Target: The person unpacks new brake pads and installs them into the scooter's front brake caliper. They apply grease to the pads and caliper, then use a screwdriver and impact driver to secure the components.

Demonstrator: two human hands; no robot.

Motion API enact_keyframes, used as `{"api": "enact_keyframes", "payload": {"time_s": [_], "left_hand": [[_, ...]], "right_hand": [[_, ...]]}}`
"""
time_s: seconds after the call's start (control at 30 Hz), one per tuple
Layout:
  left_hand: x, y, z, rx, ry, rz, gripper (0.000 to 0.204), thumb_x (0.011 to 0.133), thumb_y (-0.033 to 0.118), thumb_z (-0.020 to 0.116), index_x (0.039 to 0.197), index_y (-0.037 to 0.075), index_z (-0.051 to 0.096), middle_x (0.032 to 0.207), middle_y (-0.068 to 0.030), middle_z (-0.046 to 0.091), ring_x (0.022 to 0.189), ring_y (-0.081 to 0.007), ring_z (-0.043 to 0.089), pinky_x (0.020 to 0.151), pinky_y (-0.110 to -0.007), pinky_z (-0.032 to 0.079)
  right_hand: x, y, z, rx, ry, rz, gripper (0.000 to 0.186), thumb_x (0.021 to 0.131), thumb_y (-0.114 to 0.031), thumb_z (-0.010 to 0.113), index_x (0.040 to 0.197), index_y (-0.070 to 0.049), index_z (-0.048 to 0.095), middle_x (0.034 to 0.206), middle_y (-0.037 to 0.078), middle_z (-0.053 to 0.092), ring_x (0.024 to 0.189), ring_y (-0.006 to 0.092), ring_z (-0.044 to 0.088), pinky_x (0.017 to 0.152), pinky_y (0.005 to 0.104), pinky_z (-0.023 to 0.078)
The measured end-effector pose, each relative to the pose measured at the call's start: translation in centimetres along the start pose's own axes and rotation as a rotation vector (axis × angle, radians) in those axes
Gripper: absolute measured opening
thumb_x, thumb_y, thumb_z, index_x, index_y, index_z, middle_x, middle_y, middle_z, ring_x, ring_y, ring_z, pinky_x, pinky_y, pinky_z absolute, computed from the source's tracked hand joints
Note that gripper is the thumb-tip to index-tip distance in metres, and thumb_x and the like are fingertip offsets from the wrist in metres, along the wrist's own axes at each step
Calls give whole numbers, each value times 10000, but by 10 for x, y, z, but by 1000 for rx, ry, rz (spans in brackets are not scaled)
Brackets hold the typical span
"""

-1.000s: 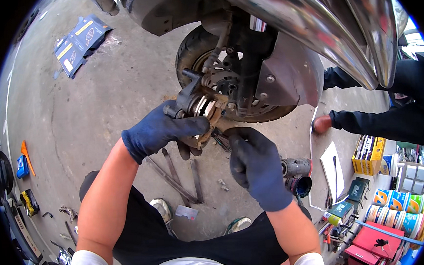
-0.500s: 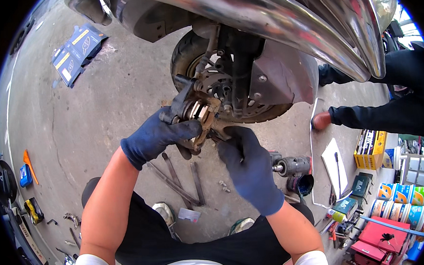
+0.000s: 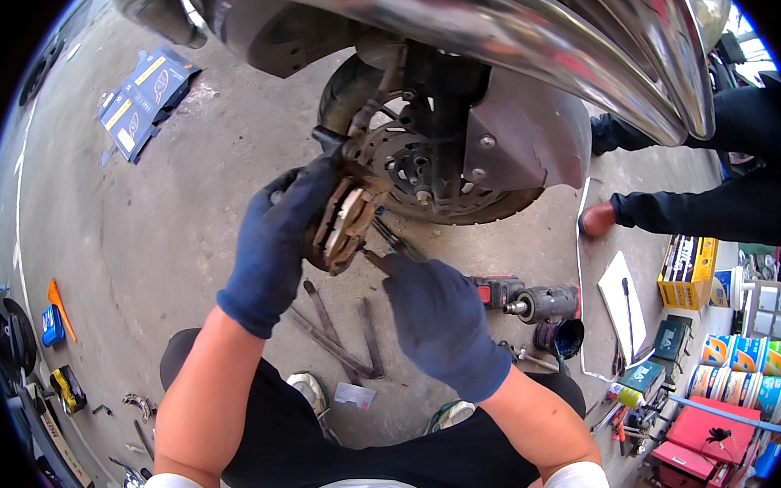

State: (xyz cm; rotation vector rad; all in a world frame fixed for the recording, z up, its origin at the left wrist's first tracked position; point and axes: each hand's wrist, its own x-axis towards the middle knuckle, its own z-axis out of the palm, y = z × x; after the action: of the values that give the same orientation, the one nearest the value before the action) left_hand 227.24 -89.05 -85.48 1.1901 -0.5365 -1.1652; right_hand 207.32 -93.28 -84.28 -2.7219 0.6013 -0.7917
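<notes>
My left hand [image 3: 287, 237], in a dark blue glove, is wrapped round a rusty brake caliper [image 3: 319, 239], with light-edged pads showing in its opening. The caliper hangs beside the brake disc [image 3: 383, 150] and tyre [image 3: 339, 99] of the scooter wheel, close to a hose. My right hand [image 3: 440, 317], gloved too, has its fingers closed just below the caliper. A thin brownish tip shows at those fingertips; what they hold is mostly hidden. Two slim dark bars [image 3: 397, 241] lie beyond the fingers; whether they are gripped I cannot tell.
Chrome bodywork [image 3: 485, 37] overhangs the work. On the floor lie long metal bars [image 3: 325, 342], a power impact wrench [image 3: 542, 304] and a blue flattened box [image 3: 145, 100]. At right are another person's leg [image 3: 692, 210], a yellow box [image 3: 687, 270], a red toolbox [image 3: 711, 439] and several cans.
My left hand has shifted its grip and turned the caliper, its fingers now over the top. The right hand has moved slightly down and left, its fingers drawn in.
</notes>
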Motion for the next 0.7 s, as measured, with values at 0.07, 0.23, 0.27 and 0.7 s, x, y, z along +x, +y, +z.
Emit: {"api": "enact_keyframes", "payload": {"time_s": [0.07,0.23,0.27,0.7], "left_hand": [[2,-9,-1,124,-69,114,425,972,308,553,1253,-11,563,1114,-78,645,963,-153,633,851,-299,516],[6,-18,-8,254,-111,206,441,1000,338,493,1277,0,556,1146,-70,636,1022,-166,626,933,-325,494],[7,-18,-2,197,-126,171,445,1003,344,483,1276,2,557,1144,-66,636,1025,-164,624,943,-327,488],[10,-25,3,9,-63,119,313,947,124,523,1223,-9,588,1089,-116,658,992,-201,643,874,-345,518]], "right_hand": [[12,-9,-14,785,-116,851,190,919,-115,599,1067,3,588,698,114,578,523,218,529,509,336,446],[23,-12,-23,774,-205,966,130,941,-121,542,1018,-19,565,762,101,594,615,203,578,531,316,445],[7,-2,-4,384,-54,549,134,953,-138,535,1007,-18,561,721,75,578,569,172,554,503,293,426],[3,4,-8,376,-80,492,105,956,-106,562,956,-9,600,622,33,563,506,111,520,497,258,425]]}}
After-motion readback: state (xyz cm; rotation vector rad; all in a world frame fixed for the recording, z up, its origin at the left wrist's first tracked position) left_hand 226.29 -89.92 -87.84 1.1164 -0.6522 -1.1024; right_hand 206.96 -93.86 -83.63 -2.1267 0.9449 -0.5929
